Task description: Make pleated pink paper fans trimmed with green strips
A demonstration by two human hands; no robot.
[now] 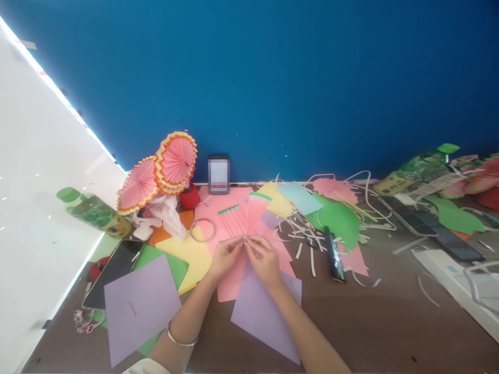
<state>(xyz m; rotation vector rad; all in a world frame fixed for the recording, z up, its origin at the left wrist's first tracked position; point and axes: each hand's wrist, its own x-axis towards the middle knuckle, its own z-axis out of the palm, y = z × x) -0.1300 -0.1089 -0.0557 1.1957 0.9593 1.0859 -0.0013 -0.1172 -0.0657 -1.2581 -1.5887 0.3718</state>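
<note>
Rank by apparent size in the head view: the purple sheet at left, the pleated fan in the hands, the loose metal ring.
1. Purple sheet at left
2. Pleated fan
3. Metal ring
The sheet looks nearer the camera, which enlarges it.

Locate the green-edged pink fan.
The green-edged pink fan is near the head view's centre, its base between the fingertips of the left hand and right hand.

Left fingers (235,243) and right fingers (255,244) pinch a pleated pink fan (256,212).
</note>
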